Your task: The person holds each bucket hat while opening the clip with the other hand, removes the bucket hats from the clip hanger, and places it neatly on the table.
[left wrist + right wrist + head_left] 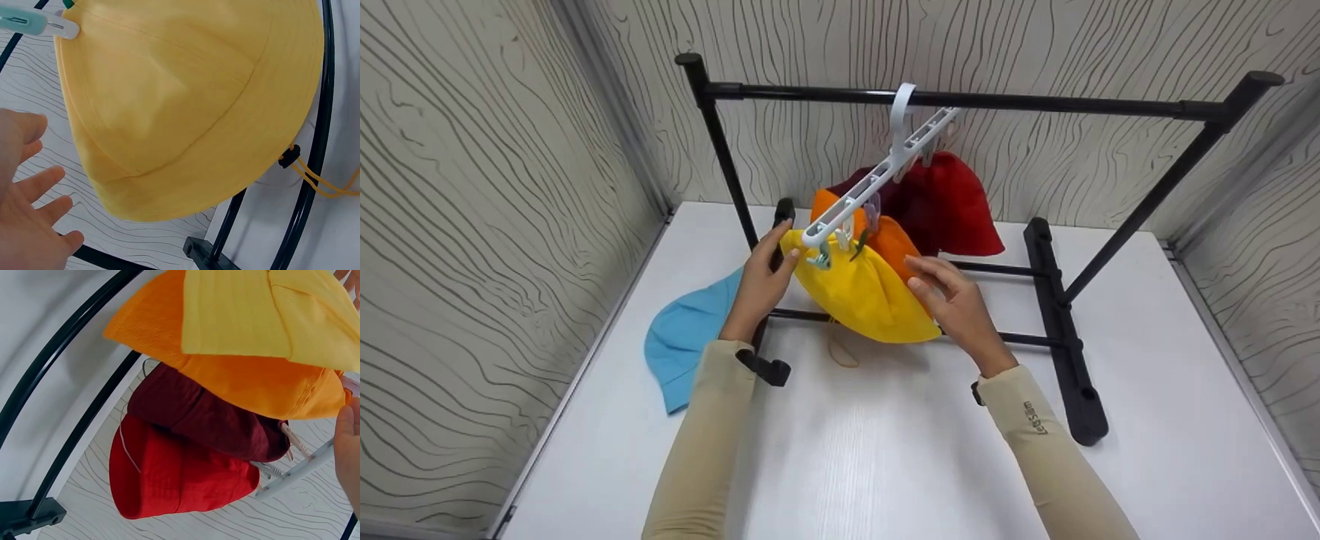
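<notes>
**Weak points at the hanger's near end: clip grip, balance, loose cord**

At centre of the head view, beneath the near end of the white hanger (894, 157): the yellow hat (862, 296), with a teal clip (820, 259) and a green clip (860, 246) at its upper edge. No telling the depth of their grip.

At 9 o'clock of that hat, the left hand (765, 276), fingers parted, holding nothing, apart from the cloth in the left wrist view. At 3 o'clock, the right hand (958, 306), also loose, with fingers extended beside the orange hat (898, 244); touching or merely close, cannot tell.

Toward 1 o'clock, behind: the orange hat, then the maroon hat (205, 413) and the red hat (964, 217). Toward 8 o'clock, unclipped on the surface (847, 465): the blue hat (686, 337).

Likeliest trouble: a drop of the yellow hat, from a shallow pinch plus a downward tug. Next, a swing or tip of the hanger, from a single hook on the rack (1035, 102) toward 12 o'clock and a push at one end. Also possible: a snag of the cord toggle (289, 156), toward 6 o'clock, on the lower rod (1031, 340), from twisting the brim.
</notes>
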The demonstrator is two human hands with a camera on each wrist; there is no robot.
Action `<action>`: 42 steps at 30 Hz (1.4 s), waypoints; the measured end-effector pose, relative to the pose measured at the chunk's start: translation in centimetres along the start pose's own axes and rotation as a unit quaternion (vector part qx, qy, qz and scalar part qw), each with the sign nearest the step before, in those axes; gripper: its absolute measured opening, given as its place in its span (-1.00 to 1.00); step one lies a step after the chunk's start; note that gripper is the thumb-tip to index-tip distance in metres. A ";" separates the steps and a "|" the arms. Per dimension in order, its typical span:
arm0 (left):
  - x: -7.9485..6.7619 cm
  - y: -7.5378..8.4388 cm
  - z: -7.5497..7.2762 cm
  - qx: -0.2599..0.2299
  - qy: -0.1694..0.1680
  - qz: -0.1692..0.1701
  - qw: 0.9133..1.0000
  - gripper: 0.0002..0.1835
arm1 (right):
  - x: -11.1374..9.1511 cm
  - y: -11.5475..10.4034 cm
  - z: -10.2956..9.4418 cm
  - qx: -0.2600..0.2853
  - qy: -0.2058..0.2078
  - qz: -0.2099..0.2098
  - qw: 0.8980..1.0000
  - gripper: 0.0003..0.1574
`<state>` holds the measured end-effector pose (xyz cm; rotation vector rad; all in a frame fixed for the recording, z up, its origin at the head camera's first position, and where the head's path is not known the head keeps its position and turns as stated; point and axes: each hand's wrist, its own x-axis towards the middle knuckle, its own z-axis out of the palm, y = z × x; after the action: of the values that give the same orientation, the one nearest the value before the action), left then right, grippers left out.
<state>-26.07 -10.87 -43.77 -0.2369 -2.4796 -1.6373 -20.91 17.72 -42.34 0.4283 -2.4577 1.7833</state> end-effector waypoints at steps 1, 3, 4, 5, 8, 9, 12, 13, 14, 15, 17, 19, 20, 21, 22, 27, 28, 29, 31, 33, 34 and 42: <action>0.1 0.1 0.1 0.002 -0.003 0.003 1.000 -0.46 | 0.1 -0.1 0.1 -0.001 0.000 -0.003 1.000 -0.48; 0.2 0.2 0.2 0.006 -0.007 0.011 1.000 -0.46 | 0.2 -0.2 0.3 -0.002 -0.001 -0.007 1.000 -0.48; 0.3 0.3 0.2 0.009 -0.010 0.014 1.000 -0.46 | 0.2 -0.2 0.4 -0.002 -0.001 -0.007 1.000 -0.48; 0.3 0.3 0.2 0.011 -0.013 0.016 1.000 -0.46 | 0.3 -0.3 0.5 0.000 -0.001 -0.008 1.000 -0.48; 0.5 0.4 0.3 0.017 -0.019 0.023 0.999 -0.45 | 0.4 -0.4 0.7 -0.003 0.001 -0.007 1.000 -0.47; 0.5 0.4 0.4 0.021 -0.021 0.023 0.999 -0.45 | 0.5 -0.5 0.8 -0.004 0.001 -0.007 1.000 -0.47; 0.7 0.6 0.4 0.028 -0.028 0.029 0.999 -0.46 | 0.6 -0.7 0.9 -0.005 0.000 -0.008 1.000 -0.46; 0.8 0.7 0.4 0.031 -0.030 0.031 0.999 -0.47 | 0.7 -0.8 0.9 -0.004 0.001 -0.010 1.000 -0.46; 0.8 0.7 0.4 0.033 -0.031 0.034 0.998 -0.47 | 0.7 -0.9 1.0 -0.004 0.001 -0.011 1.000 -0.46; 0.9 0.8 0.4 0.034 -0.033 0.037 0.998 -0.47 | 0.7 -0.9 1.0 -0.003 0.002 -0.012 1.000 -0.46; 1.0 0.9 0.5 0.033 -0.035 0.049 0.998 -0.48 | 0.8 -1.1 1.1 0.001 0.004 -0.018 1.000 -0.47; 1.1 1.0 0.6 0.035 -0.035 0.061 0.997 -0.48 | 0.9 -1.3 1.2 0.001 0.003 -0.020 1.000 -0.48; 1.1 1.0 0.7 0.035 -0.037 0.068 0.996 -0.48 | 0.9 -1.4 1.2 -0.001 0.002 -0.019 1.000 -0.47; 1.1 1.1 0.7 0.035 -0.037 0.074 0.996 -0.48 | 1.0 -1.5 1.2 -0.002 0.001 -0.017 1.000 -0.47; 1.2 1.1 0.8 0.036 -0.038 0.078 0.996 -0.48 | 1.0 -1.6 1.2 -0.004 0.001 -0.016 1.000 -0.47; 1.1 1.2 0.9 0.041 -0.044 0.066 0.996 -0.49 | 1.3 -2.0 1.1 -0.015 0.003 -0.010 1.000 -0.45; 1.1 1.2 0.9 0.044 -0.046 0.059 0.996 -0.48 | 1.3 -2.0 1.1 -0.017 0.003 -0.011 1.000 -0.46; 1.0 1.3 1.0 0.046 -0.047 0.054 0.996 -0.49 | 1.4 -2.1 1.0 -0.019 0.004 -0.012 1.000 -0.46; 0.9 1.4 1.0 0.050 -0.052 0.046 0.996 -0.49 | 1.5 -2.1 1.0 -0.025 0.004 -0.012 1.000 -0.46; 0.8 1.5 1.1 0.054 -0.056 0.044 0.996 -0.49 | 1.5 -2.1 1.0 -0.030 0.002 -0.013 0.999 -0.45; 0.8 1.6 1.1 0.057 -0.058 0.044 0.996 -0.49 | 1.5 -2.1 1.0 -0.033 0.001 -0.014 0.999 -0.45; 0.6 2.0 1.6 0.069 -0.074 0.050 0.994 -0.50 | 1.7 -2.2 1.0 -0.032 -0.005 -0.015 0.999 -0.44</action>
<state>-26.29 -8.59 -42.46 -0.4716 -2.6282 -1.4506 -21.84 15.85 -40.31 0.4669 -2.4936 1.6902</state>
